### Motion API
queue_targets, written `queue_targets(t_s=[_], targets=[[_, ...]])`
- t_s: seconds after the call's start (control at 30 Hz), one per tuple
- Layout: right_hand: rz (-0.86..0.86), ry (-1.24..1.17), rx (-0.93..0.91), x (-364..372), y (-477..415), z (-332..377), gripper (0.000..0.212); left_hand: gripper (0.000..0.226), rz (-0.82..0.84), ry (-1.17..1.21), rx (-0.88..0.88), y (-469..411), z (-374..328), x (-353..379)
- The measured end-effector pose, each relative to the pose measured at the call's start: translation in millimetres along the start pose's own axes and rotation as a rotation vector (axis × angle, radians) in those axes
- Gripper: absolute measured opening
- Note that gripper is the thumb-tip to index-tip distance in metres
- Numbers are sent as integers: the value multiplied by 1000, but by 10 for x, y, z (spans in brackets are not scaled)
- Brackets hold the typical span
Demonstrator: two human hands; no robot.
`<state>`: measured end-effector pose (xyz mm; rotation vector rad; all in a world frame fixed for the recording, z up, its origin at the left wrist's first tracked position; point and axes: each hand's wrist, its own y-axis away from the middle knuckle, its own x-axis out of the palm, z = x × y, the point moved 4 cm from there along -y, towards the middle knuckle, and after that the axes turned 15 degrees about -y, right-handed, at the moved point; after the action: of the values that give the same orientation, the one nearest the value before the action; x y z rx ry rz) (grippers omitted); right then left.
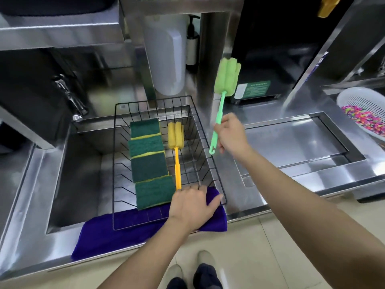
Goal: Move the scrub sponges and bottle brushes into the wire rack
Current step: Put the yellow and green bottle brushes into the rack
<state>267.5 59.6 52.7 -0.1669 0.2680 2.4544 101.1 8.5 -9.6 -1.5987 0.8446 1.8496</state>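
A black wire rack [210,147] sits over the steel sink. Inside it, several green-and-yellow scrub sponges [149,163] lie in a row along the left. Beside them lies a yellow bottle brush [176,147], foam head away from me. My right hand [230,132] grips the handle of a green bottle brush [227,75], held in the air just right of the rack with its foam head pointing up. My left hand [192,203] rests on the rack's near right rim, fingers curled over the wire and the end of the yellow handle.
A purple cloth [125,230] lies under the rack's front edge on the sink rim. A faucet [68,94] stands at the left. A white colander [364,113] with coloured bits sits at the far right, past a recessed steel tray [291,147].
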Motion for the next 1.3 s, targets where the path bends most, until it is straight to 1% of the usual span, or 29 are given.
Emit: queue_targets(t_s=[0.03, 0.1, 0.2, 0.23, 0.37, 0.5, 0.6, 0.7, 0.77, 0.8, 0.9, 0.97, 1.1, 1.2, 1.3], targets=[[57, 54, 1, 136, 80, 14, 13, 61, 3, -2, -9, 30, 47, 7], [153, 175, 0, 372, 216, 7, 11, 57, 3, 14, -24, 86, 127, 5], [226, 337, -20, 621, 340, -48, 9, 55, -5, 50, -44, 176, 209, -20], [232, 371, -11, 673, 362, -92, 10, 55, -13, 60, -44, 201, 224, -24], [245, 518, 68, 793, 436, -288, 24, 53, -39, 88, 2, 217, 240, -24], [241, 584, 126, 843, 479, -381, 27, 48, -37, 157, 37, 213, 261, -9], [259, 596, 184, 879, 464, -430, 28, 39, 20, 240, 88, 189, 327, -26], [262, 622, 203, 887, 430, -440, 32, 25, 118, 277, 217, 103, 428, -104], [259, 654, 202, 878, 409, -418, 35, 19, 139, 268, 246, 9, 524, -180], [260, 656, 205, 876, 396, -410, 35, 20, 119, 227, 237, -55, 583, -219], [295, 618, 233, 879, 370, -412, 39, 20, 0, -9, 200, -275, 774, -291], [301, 605, 257, 865, 358, -412, 36, 21, -30, -130, 198, -430, 870, -280], [301, 619, 289, 858, 348, -415, 27, 33, -28, -342, 301, -701, 901, -123], [311, 663, 293, 890, 359, -445, 31, 39, 23, -458, 401, -823, 863, 13], [325, 714, 279, 905, 346, -483, 35, 39, 89, -531, 439, -893, 879, 83]])
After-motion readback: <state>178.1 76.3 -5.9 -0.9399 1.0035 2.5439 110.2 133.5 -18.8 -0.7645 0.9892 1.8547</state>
